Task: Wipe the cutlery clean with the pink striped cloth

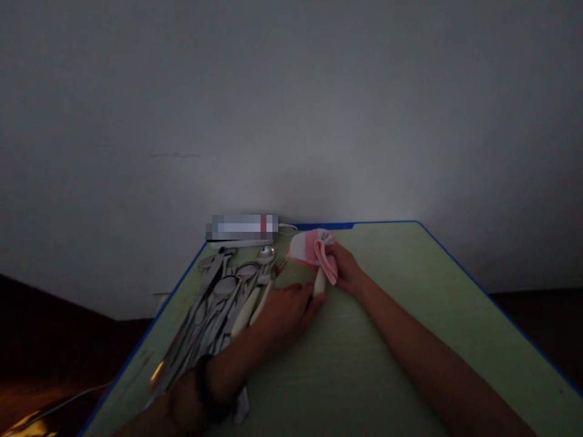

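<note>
My right hand (347,267) is closed on a pink and white cloth (312,250), which is wrapped over the top of a utensil with a cream handle (319,281). My left hand (286,311) lies just left of it, fingers pinching the lower end of that handle. A pile of several metal spoons, forks and knives (218,303) lies to the left of my left hand, some with cream handles.
The green table (410,328) has a blue edge and stands against a plain grey wall. A white box with a cable (241,227) sits at the table's far edge. The room is dim; the floor at left is dark.
</note>
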Demonstrator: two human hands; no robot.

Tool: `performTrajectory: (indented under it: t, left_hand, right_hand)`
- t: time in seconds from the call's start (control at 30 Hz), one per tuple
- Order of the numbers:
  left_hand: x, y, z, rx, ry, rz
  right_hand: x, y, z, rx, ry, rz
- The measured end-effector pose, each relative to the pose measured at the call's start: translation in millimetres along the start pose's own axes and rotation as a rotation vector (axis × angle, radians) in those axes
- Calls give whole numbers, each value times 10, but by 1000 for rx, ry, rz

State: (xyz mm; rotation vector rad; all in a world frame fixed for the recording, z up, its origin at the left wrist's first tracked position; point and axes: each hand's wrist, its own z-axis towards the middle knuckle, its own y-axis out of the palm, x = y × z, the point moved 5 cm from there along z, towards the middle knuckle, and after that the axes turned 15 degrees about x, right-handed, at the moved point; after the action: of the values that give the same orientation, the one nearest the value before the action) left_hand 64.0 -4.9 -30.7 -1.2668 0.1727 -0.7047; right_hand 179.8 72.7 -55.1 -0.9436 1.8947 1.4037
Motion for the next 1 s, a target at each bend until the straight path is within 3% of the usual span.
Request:
performTrajectory:
  t: [0.17, 0.27, 0.37, 0.47, 0.53, 0.63, 0.77, 0.87, 1.0]
  left_hand:
    - [26, -24, 13, 18, -13, 14]
    - [63, -115, 13, 19, 7, 29]
    - [91, -300, 17, -28, 53, 89]
    - [67, -620, 83, -38, 47, 99]
    - [38, -888, 179, -7, 38, 70]
    - [10, -1279, 359, 42, 31, -2]
    - [18, -1707, 536, 275, -64, -64]
    - [120, -1830, 549, 393, -48, -85]
    - [253, -1850, 485, 445, 23, -96]
  right_hand:
    - [3, 35, -3, -45, -54, -22]
    - [-128, 50, 12, -36, -118, -80]
    - [-444, 121, -54, -33, -343, -167]
    - [-785, 228, -243, -28, -625, -237]
    - [-916, 297, -379, -34, -731, -277]
    - [-972, 385, -527, -67, -779, -340]
    - [-981, 491, -674, -137, -830, -482]
    - [-1032, 563, -794, -188, -883, -621]
    - [-1110, 655, -963, -296, -933, -823]
